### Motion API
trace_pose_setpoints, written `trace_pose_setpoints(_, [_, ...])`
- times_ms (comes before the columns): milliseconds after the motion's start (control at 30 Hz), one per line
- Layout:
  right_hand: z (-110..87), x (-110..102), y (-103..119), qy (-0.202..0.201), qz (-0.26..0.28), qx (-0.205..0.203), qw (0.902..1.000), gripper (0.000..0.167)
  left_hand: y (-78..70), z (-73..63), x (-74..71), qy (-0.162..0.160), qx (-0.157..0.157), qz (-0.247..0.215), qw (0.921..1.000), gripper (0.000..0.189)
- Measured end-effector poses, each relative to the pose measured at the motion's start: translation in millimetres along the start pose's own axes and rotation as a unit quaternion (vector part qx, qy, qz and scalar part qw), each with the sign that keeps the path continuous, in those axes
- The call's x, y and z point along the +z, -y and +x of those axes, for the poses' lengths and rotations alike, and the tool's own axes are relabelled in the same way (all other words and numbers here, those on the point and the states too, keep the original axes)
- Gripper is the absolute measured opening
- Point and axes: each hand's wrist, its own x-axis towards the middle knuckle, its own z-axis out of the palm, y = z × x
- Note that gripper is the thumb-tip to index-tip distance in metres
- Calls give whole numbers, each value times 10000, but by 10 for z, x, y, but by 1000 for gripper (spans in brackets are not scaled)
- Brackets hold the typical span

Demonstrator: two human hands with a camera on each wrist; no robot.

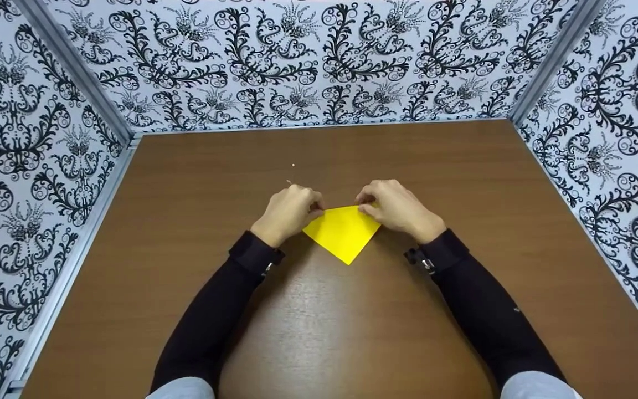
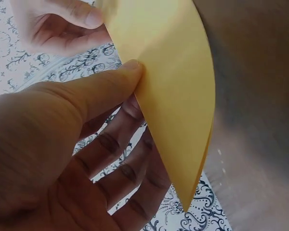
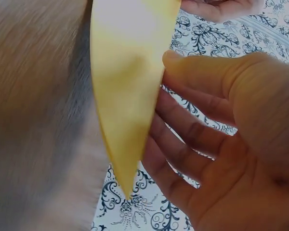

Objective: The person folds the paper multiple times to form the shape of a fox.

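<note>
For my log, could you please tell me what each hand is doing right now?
Left hand: holding the yellow paper, pinched along its straight edge.
Right hand: pinching that same edge.

Yellow paper (image 1: pixel 344 233) is blocking the gap between left hand (image 1: pixel 290 213) and right hand (image 1: pixel 399 208); the bench (image 1: pixel 169 221) is offering room either side, up to patterned walls (image 1: pixel 297 61).

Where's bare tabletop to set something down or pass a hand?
The table is bare from left sleeve to left wall, right sleeve to right wall, between the sleeves, and along the back wall behind tiny white specks. Crowded: mid-table, where left hand and right hand hold the yellow paper.
</note>
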Motion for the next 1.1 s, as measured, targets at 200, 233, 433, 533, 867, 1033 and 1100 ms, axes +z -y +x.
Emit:
trace_pose_setpoints(200, [-20, -17, 39, -164, -209, -209, 9994, 17, 48, 8, 48, 15, -92, 117, 9999, 11])
trace_pose_setpoints(233, [-24, -18, 46, -137, -208, -221, 9994, 16, 55, 10, 52, 8, -106, 147, 9998, 11])
trace_pose_setpoints(433, [-51, 5, 76, 260, -106, -286, 9992, 10, 99, 18, 94, -4, -241, 214, 9995, 11])
trace_pose_setpoints(533, [-49, 30, 78, 467, -124, -317, 9983, 11, 125, 24, 118, 15, -292, 179, 9994, 10])
trace_pose_setpoints(867, [-57, 105, 54, 849, -117, -183, 9962, 13, 145, 40, 144, -7, -344, 154, 9993, 9])
trace_pose_setpoints(1033, [-67, 119, 60, 891, -154, -117, 9958, 13, 152, 35, 164, -59, -323, 249, 9992, 10])
trace_pose_setpoints(1100, [-70, 119, 68, 912, -158, -83, 9957, 12, 153, 23, 173, -55, -306, 293, 9991, 11])
